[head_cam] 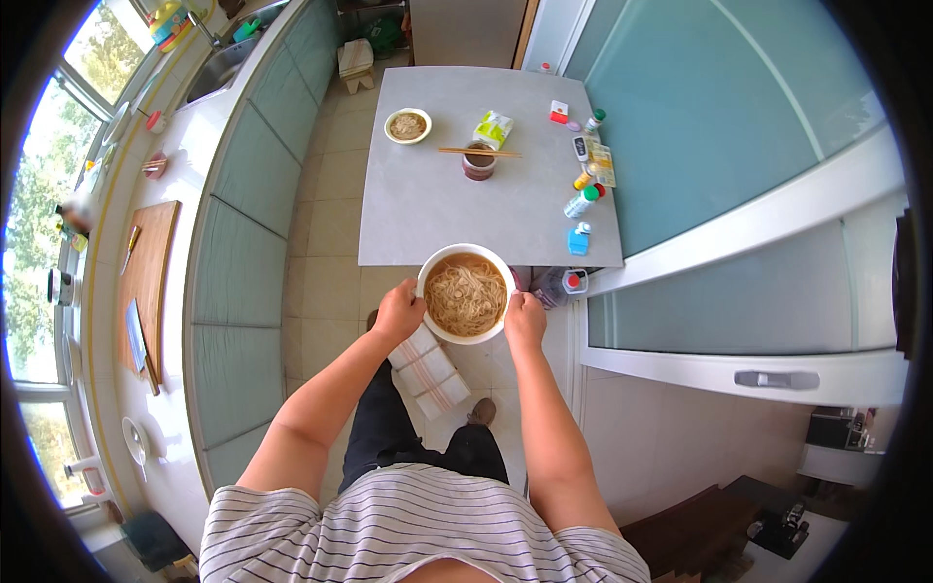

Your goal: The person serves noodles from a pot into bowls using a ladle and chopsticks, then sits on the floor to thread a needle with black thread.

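Between my two hands is a large white bowl (466,248) of noodles in brown broth (466,295). My left hand (400,312) grips the bowl's left side, and my right hand (525,321) grips its right side. The bowl appears at the near edge of a grey table (415,211); whether it touches the table cannot be told. Farther back on the table stand a smaller bowl of noodles (408,127) at the left and a jar with dark contents (479,166). A pair of chopsticks (481,152) lies across the jar, in front of a green and white packet (493,129).
Several bottles, including a green-capped one (581,202), and a blue container (579,240) line the table's right edge. Below the bowl is a cloth-covered stool (430,372). The left counter holds a cutting board (153,262) and a cleaver (136,335). Glass sliding doors (700,116) stand right.
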Motion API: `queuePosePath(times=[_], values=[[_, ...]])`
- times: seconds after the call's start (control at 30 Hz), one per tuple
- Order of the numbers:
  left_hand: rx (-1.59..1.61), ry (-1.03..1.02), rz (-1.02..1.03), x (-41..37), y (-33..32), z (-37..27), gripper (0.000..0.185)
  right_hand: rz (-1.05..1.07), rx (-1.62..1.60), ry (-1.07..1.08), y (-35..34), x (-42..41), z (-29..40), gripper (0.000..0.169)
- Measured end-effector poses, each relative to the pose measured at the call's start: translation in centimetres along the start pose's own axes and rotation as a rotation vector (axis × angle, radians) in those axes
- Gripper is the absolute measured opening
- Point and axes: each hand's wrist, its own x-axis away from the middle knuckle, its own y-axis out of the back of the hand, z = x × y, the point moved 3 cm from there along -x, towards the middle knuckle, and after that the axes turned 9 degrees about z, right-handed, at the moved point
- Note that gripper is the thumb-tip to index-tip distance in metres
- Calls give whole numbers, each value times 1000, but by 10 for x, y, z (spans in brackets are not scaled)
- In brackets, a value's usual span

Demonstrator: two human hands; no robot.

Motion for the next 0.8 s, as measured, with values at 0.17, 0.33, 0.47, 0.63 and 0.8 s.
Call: queuePosePath(times=[0.17, 0.33, 0.47, 0.63, 0.8], values=[[-162, -11, 40, -76, 40, 38, 36, 20, -158, -106, -80, -54, 21, 36], [-221, -34, 98, -161, 55, 79, 36, -42, -263, -193, -159, -110, 9, 33], [-260, -85, 103, -216, 59, 112, 35, -4, -295, -291, -202, -141, 8, 32], [-272, -68, 189, -259, 56, 131, 37, -97, -385, -364, -236, -164, -14, 36], [-260, -77, 236, -275, 52, 140, 37, -87, -430, -361, -232, -168, 0, 39]])
